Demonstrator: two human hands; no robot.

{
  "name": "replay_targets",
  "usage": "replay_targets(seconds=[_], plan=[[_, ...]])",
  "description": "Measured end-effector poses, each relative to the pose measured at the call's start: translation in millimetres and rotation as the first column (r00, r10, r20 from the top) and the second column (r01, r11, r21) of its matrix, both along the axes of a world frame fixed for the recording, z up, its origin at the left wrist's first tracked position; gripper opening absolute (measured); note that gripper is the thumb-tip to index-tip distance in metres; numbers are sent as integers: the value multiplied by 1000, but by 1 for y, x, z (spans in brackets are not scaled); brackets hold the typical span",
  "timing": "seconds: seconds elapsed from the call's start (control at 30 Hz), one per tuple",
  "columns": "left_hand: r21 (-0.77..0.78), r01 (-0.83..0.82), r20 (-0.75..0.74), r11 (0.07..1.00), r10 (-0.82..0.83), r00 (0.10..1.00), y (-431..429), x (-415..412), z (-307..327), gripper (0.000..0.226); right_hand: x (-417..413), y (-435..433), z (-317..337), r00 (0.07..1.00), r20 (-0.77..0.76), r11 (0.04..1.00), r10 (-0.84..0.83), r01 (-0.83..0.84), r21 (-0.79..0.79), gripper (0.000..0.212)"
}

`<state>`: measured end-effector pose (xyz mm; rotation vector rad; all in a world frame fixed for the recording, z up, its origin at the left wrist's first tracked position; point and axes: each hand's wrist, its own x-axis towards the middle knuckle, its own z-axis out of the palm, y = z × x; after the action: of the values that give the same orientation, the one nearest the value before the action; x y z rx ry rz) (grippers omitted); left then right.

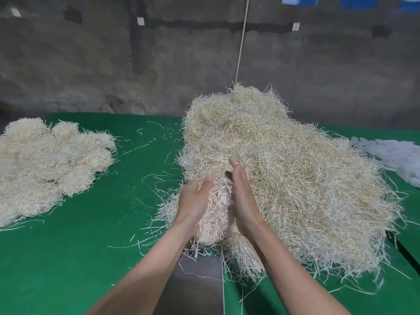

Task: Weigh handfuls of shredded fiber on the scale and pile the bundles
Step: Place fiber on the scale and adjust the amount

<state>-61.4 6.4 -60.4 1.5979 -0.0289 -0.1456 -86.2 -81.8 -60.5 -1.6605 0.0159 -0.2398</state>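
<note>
Your left hand and right hand squeeze a handful between them against the heap; right fingers straight and together; left fingers buried in fiber, so their state cannot be told.

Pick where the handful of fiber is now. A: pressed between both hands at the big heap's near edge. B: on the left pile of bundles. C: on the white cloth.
A: the handful sits between the left hand and right hand, against the big heap.
</note>
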Motion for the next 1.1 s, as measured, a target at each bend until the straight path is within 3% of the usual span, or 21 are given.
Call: replay_targets(seconds=[0.07, 0.1, 0.17, 0.2, 0.23, 0.27, 0.33, 0.4, 0.47, 0.5, 0.6, 0.63, 0.73, 0.77, 0.87, 0.93, 1.0, 1.03, 1.07, 1.1], plan=[[-39, -58, 73, 998, 61, 995, -5, 0, -3, 25, -1, 6, -1, 997, -54, 995, 51, -56, -88, 44], [-150, -95, 36, 984, 101, 994, -4, -2, -4, 34, -1, 5, -1, 998, -45, 997, -32, 28, -77, 31], [-398, -83, -154, 914, 23, 988, 2, -8, -8, 49, 8, -2, -1, 974, -122, 957, -190, 212, 198, 30], [-471, -53, -213, 881, -55, 975, 5, -14, -13, 51, 12, -8, 0, 953, -189, 896, -235, 288, 337, 34], [-474, -21, -237, 880, -105, 966, 5, -21, -18, 49, 15, -14, -3, 938, -215, 861, -273, 338, 380, 38], [-455, -15, -238, 890, -106, 966, 4, -26, -22, 46, 14, -13, -7, 933, -210, 889, -291, 345, 302, 38], [-434, -109, -236, 894, 4, 972, 1, -21, -21, 39, -4, 5, -25, 943, -61, 944, -326, 322, -63, 28], [-334, -250, -229, 909, 179, 957, 7, -6, -15, 29, -28, 30, -41, 954, 151, 883, -261, 299, -363, 21], [-147, -275, -211, 950, 241, 947, 9, -5, -16, 30, -34, 34, -45, 962, 225, 833, -155, 250, -494, 24], [-96, -246, -218, 964, 221, 951, 5, -9, -22, 34, -25, 24, -44, 964, 203, 844, -174, 252, -473, 26], [-56, -41, -325, 998, 20, 945, -5, -28, -27, 35, -11, 2, -31, 938, 64, 934, -340, 345, -98, 25], [-78, -37, -349, 996, 7, 937, -6, -28, -27, 36, -15, 7, -33, 933, 52, 931, -357, 360, -54, 27], [-225, -129, -375, 966, 37, 926, 2, -17, -32, 33, -32, 36, -53, 947, 38, 903, -320, 317, -291, 27], [-179, -145, -359, 973, 73, 930, 3, -18, -34, 31, -32, 36, -53, 943, 10, 903, -333, 322, -285, 27], [-14, -118, -220, 993, 112, 969, -5, -20, -36, 35, -20, 12, -41, 938, -12, 937, -347, 346, -50, 20], [96, -160, -69, 982, 167, 984, -8, -16, -39, 36, -23, 6, -37, 976, 67, 978, -208, 210, -17, 55], [67, -187, 25, 980, 186, 982, -14, -14, -37, 23, -31, 16, -37, 993, 93, 987, -78, 90, -132, 65], [14, -191, 4, 981, 191, 981, -17, -14, -35, 14, -34, 18, -39, 992, 66, 986, -106, 114, -122, 65], [-34, -200, -25, 979, 199, 980, -20, -13, -32, 5, -35, 18, -38, 985, 8, 985, -172, 172, -22, 65], [-46, -185, -13, 982, 185, 983, -21, -13, -29, 13, -31, 14, -38, 967, -69, 964, -245, 251, 84, 69]])
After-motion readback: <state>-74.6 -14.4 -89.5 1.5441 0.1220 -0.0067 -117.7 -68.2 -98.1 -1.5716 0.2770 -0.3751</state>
